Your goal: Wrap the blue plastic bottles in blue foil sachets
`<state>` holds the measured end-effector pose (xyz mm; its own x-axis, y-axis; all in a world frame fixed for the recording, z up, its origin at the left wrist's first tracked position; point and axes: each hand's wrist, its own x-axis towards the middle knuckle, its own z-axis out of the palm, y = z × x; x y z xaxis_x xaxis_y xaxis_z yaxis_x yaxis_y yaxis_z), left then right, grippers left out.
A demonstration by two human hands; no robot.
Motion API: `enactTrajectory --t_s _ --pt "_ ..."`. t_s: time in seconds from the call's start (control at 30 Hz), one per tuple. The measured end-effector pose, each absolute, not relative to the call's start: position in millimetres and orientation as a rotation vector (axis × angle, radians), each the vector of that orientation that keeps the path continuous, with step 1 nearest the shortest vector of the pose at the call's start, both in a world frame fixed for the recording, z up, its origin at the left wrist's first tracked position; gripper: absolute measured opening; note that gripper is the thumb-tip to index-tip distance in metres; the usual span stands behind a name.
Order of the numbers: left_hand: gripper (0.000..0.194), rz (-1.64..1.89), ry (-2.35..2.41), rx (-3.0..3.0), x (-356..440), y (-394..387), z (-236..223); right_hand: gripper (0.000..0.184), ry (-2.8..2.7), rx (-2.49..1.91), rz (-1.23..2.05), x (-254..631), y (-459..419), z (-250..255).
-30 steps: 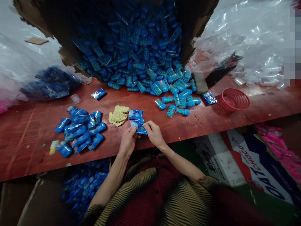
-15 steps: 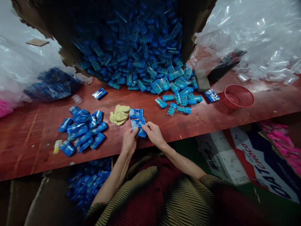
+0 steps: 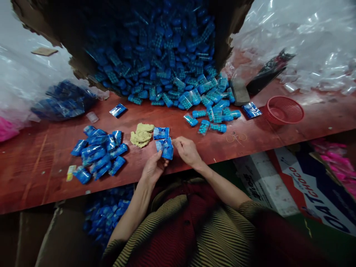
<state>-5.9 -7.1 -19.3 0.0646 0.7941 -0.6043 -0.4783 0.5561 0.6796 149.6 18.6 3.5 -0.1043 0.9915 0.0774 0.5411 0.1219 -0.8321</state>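
Note:
A blue printed packet (image 3: 166,149) is pinched by my left hand (image 3: 154,167), its thumb on the front and its fingers behind. Close to the packet's right edge is my right hand (image 3: 189,152), thumb and fingers curled together; what they hold, if anything, is hidden. Another flat blue packet (image 3: 161,132) lies just beyond, beside a crumpled yellowish cloth-like piece (image 3: 142,135). To the left, a pile of filled blue packets (image 3: 97,154) rests on the red table (image 3: 55,148).
A torn cardboard box (image 3: 236,18) spills small blue-capped bottles (image 3: 205,100) onto the table. At right are a red plastic basket (image 3: 285,120), a blue packet (image 3: 251,110) and rubber bands (image 3: 236,137). Clear plastic bags (image 3: 319,44) stand behind; a printed carton (image 3: 303,185) is below.
My right hand has shifted right, away from the middle of the packet. The packet stays in my left hand, now turned flatter and more fully visible.

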Motion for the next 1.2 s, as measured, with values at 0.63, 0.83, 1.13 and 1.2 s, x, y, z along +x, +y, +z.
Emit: enactTrajectory --t_s 0.63,0.83,1.13,1.2 --pt "0.03 1.001 1.109 -0.096 6.4 -9.1 -4.7 0.022 -1.984 -1.712 0.552 187.1 53.8 -18.7" --pt "0.033 1.049 1.174 -0.099 8.2 -7.3 -4.4 0.025 -1.09 -1.123 1.653 204.9 37.6 -5.7" --pt "0.023 1.08 1.104 0.05 10.2 -9.7 -11.3 0.025 -1.047 -1.017 1.847 205.0 15.0 13.8" --pt "0.023 1.095 1.081 0.08 9.5 -11.3 -12.3 0.024 -1.124 -1.038 1.787 204.5 14.8 14.9"
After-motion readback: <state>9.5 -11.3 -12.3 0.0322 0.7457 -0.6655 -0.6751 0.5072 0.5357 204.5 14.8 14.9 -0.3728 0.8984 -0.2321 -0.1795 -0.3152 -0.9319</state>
